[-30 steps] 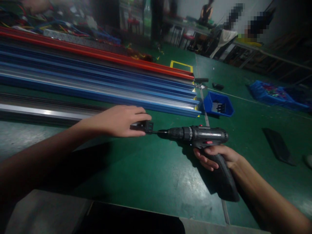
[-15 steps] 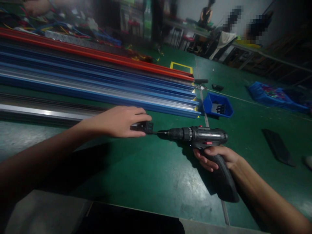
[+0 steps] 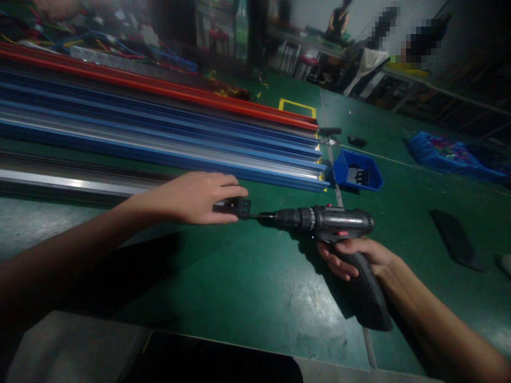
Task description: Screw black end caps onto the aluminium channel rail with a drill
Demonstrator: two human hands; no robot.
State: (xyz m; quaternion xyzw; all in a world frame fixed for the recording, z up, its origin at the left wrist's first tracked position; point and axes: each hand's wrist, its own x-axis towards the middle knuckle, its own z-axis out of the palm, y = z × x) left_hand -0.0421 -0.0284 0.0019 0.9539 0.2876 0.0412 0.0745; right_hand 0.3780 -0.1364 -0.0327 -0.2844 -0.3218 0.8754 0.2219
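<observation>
My right hand is wrapped round the grip of a black cordless drill with red switches. Its bit points left and reaches the lower part of a black end cap. That cap sits at the end of a long, shiny grey metal profile lying across the bench. My left hand is closed over the profile's end just behind the cap, thumb on the near side and fingers on the far side. Whether the bit's tip sits in a screw is too small to tell.
Several blue profiles and a red profile lie behind on the green bench top. Right of them stands a blue bin with small parts. A flat black piece lies far right. Tangled wires and other people are further back.
</observation>
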